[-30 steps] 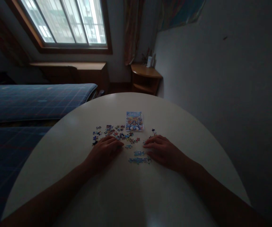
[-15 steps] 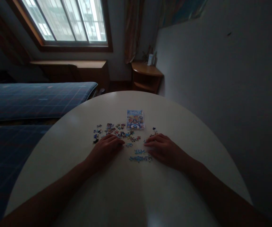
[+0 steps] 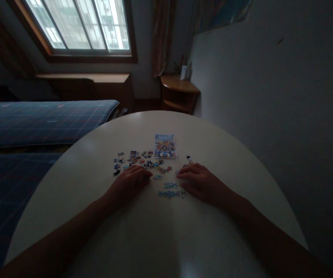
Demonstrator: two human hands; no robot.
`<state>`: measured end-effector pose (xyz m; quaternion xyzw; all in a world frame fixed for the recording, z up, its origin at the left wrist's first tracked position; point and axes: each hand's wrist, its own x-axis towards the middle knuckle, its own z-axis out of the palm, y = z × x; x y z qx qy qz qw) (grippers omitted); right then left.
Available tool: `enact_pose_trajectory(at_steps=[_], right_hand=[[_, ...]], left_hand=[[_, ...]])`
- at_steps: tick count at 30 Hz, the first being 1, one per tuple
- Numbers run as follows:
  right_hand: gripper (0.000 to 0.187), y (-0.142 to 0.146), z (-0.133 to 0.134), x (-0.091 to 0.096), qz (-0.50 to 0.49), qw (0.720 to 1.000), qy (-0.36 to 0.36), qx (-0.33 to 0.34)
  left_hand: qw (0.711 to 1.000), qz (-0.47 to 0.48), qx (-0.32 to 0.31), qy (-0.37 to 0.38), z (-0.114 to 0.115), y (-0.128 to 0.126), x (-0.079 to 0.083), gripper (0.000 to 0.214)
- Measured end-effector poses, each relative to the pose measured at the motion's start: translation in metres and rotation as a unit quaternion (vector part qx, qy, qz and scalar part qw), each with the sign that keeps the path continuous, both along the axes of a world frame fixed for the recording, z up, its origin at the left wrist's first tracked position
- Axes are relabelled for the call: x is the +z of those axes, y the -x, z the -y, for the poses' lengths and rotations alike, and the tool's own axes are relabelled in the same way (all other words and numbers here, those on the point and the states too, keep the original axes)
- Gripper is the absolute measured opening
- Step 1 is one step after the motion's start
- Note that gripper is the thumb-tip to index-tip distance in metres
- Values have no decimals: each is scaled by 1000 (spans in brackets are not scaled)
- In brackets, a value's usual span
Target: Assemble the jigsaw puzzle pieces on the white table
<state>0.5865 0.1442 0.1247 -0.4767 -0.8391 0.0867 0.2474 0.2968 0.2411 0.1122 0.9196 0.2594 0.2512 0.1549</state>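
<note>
My left hand (image 3: 133, 180) rests on the table beside a scatter of loose jigsaw pieces (image 3: 134, 156). Its fingers are curled in and the thumb is hidden, so what they hold, if anything, cannot be made out. My right hand (image 3: 199, 182) lies palm down with its fingers extended and slightly apart, the tips close to a few small pieces. Between the hands sits a pale blue puzzle piece (image 3: 157, 177). Nearer to me are a short joined strip (image 3: 170, 185) and a longer joined strip (image 3: 169, 194), both bluish. The right fingers reach the short strip's right end.
A colourful picture sheet or packet (image 3: 165, 146) lies beyond the pieces on the round white table (image 3: 166, 235). More pieces (image 3: 188, 159) lie past my right hand. A plaid-covered bed (image 3: 47, 119) stands left, a corner shelf (image 3: 179, 84) behind, and a wall on the right.
My right hand's lower fingers have shifted slightly and are no longer blurred. My left hand stays almost where it was. The pieces and strips look the same.
</note>
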Motion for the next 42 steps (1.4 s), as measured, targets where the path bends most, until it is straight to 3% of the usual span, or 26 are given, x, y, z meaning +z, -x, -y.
enact_pose_trajectory(at_steps=[8,29,42], right_hand=[[27,-9,-2,0,-3,1000,-8,-14],[33,-14,-3,-2,29,996,-2,-82],[39,-20,-5,-3,58,982,17,-180]], left_hand=[[999,-27,33,-32,-6,13,15,15],[1000,-25,8,4,-3,6,6,17],[999,-30,7,-8,-3,7,3,19]])
